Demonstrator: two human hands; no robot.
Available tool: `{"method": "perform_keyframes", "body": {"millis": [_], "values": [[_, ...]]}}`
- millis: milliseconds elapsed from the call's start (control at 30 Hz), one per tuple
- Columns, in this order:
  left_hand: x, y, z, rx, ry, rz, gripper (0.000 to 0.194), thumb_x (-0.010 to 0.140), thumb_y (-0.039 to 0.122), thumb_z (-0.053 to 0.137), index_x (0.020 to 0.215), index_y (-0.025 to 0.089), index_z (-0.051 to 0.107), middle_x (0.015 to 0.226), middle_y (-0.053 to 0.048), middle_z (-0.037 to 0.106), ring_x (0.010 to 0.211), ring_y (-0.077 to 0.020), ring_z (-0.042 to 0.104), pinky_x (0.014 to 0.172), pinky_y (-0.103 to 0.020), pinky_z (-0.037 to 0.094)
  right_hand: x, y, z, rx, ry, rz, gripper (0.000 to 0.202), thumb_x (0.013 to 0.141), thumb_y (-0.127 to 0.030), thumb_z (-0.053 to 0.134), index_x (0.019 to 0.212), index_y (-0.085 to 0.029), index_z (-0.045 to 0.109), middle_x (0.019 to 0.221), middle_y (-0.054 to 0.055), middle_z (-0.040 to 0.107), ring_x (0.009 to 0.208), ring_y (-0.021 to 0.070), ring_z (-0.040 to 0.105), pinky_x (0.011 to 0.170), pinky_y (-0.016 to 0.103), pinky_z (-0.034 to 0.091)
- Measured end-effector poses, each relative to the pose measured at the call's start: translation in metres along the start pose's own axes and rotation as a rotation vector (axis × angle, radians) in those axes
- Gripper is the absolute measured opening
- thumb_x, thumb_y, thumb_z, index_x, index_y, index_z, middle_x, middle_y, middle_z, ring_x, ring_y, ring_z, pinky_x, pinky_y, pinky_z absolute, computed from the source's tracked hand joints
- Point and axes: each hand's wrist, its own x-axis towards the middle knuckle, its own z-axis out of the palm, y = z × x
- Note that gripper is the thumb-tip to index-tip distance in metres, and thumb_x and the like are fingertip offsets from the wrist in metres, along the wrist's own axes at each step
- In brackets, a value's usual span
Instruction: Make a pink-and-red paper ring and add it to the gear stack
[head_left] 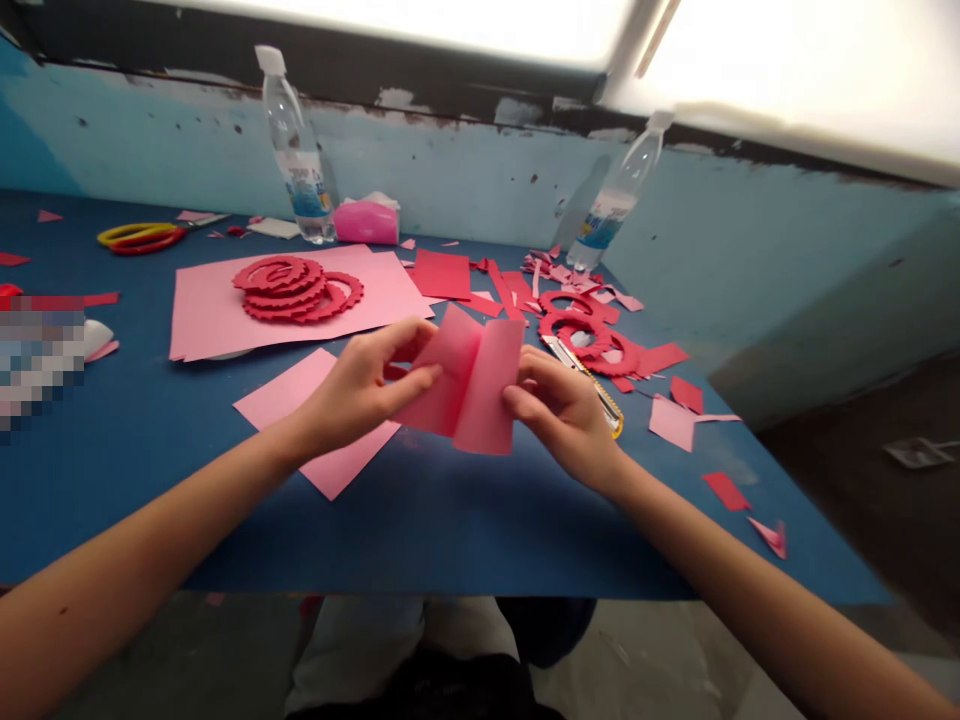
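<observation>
A piece of pink paper (491,385), creased down its middle, is held up above the table between both hands. My left hand (375,375) pinches its left half, thumb on the near face. On the other side my right hand (562,415) grips the right edge between thumb and fingers. Beneath my left hand, another pink sheet (349,470) lies flat on the blue table. Just behind my right hand rests a utility knife (607,400) with a yellow edge, beside several red scalloped paper rings (577,330).
Larger pink sheets (202,310) carry a pile of red scalloped rings (289,290). Two water bottles (300,180) stand near the wall, one at each side. Scissors (142,237) lie back left. Red and pink scraps (551,270) litter the back right. The table's front edge (637,597) runs before my lap.
</observation>
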Motion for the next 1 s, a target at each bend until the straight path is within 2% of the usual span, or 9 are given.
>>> {"method": "perform_keyframes", "body": {"millis": [167,300,433,500,600,667,733,900,1000], "values": [[0.003,0.007,-0.022,-0.192,0.152,-0.176,0.04,0.079,0.026,0.072,0.113,0.015,0.053,0.096,-0.007,0.068,0.089,-0.0207,0.069,0.067,-0.026,0.056,0.003,0.005,-0.015,0.182,0.135,0.29,0.019,0.085,-0.027,0.055,0.069,-0.019,0.052,0.062,-0.006,0.044,0.051,0.0067,0.037,0.046,0.021,0.029],[-0.024,0.013,-0.02,-0.192,0.118,-0.326,0.059,0.079,0.029,0.072,0.128,0.019,0.041,0.089,-0.005,0.07,0.077,-0.0206,0.071,0.059,-0.026,0.057,-0.009,0.001,-0.02,0.282,-0.052,0.654,0.02,0.08,-0.032,0.056,0.067,-0.02,0.047,0.054,-0.008,0.039,0.042,0.0054,0.031,0.042,0.021,0.021],[-0.059,0.009,-0.007,0.181,0.007,-0.36,0.064,0.089,0.033,0.06,0.144,0.022,0.028,0.088,-0.005,0.069,0.069,-0.02,0.068,0.055,-0.029,0.055,-0.026,-0.009,-0.016,-0.08,-0.225,0.627,0.023,0.082,-0.032,0.055,0.065,-0.02,0.046,0.055,-0.006,0.043,0.049,0.0088,0.04,0.048,0.023,0.028],[-0.068,0.005,0.0,0.543,-0.026,-0.261,0.067,0.091,0.028,0.056,0.15,0.022,0.024,0.09,-0.005,0.067,0.068,-0.0217,0.067,0.061,-0.038,0.058,-0.03,-0.014,-0.011,-0.288,-0.242,0.536,0.023,0.081,-0.026,0.054,0.063,-0.02,0.042,0.058,-0.005,0.043,0.053,0.0092,0.039,0.05,0.024,0.028],[-0.07,0.001,0.01,0.93,0.009,0.087,0.06,0.09,0.019,0.057,0.146,0.018,0.037,0.134,-0.022,0.05,0.118,-0.0378,0.058,0.085,-0.053,0.057,-0.031,-0.018,-0.003,-0.595,-0.258,0.441,0.023,0.08,-0.021,0.055,0.066,-0.021,0.037,0.061,-0.004,0.047,0.058,0.0118,0.043,0.054,0.026,0.028],[-0.068,0.0,0.014,1.054,-0.014,0.311,0.052,0.09,0.009,0.054,0.141,0.019,0.047,0.15,-0.023,0.035,0.138,-0.04,0.04,0.103,-0.058,0.048,-0.031,-0.019,-0.002,-0.748,-0.275,0.402,0.018,0.083,-0.022,0.056,0.073,-0.021,0.04,0.066,-0.003,0.051,0.06,0.0136,0.046,0.056,0.027,0.029],[-0.066,-0.002,0.015,1.051,-0.134,0.473,0.048,0.092,0.003,0.048,0.136,0.02,0.052,0.153,-0.019,0.036,0.144,-0.0349,0.035,0.112,-0.056,0.041,-0.031,-0.019,-0.007,-0.813,-0.262,0.357,0.012,0.086,-0.027,0.056,0.084,-0.021,0.046,0.072,-0.002,0.056,0.061,0.0147,0.05,0.057,0.027,0.032],[-0.065,-0.013,0.011,0.851,-0.423,0.435,0.051,0.095,0.003,0.041,0.141,0.021,0.051,0.153,-0.016,0.043,0.142,-0.0306,0.041,0.108,-0.052,0.047,-0.027,0.0,-0.051,-1.01,0.022,0.314,0.024,0.091,-0.044,0.052,0.096,-0.02,0.052,0.09,0.006,0.064,0.074,0.0213,0.061,0.061,0.03,0.038],[-0.063,-0.019,0.008,0.787,-0.465,0.387,0.05,0.098,0.008,0.04,0.145,0.023,0.048,0.154,-0.016,0.043,0.143,-0.0304,0.04,0.11,-0.052,0.045,-0.024,0.024,-0.078,-1.118,-0.007,0.422,0.037,0.089,-0.054,0.054,0.102,-0.019,0.053,0.1,0.012,0.065,0.087,0.028,0.063,0.061,0.031,0.04]]}}
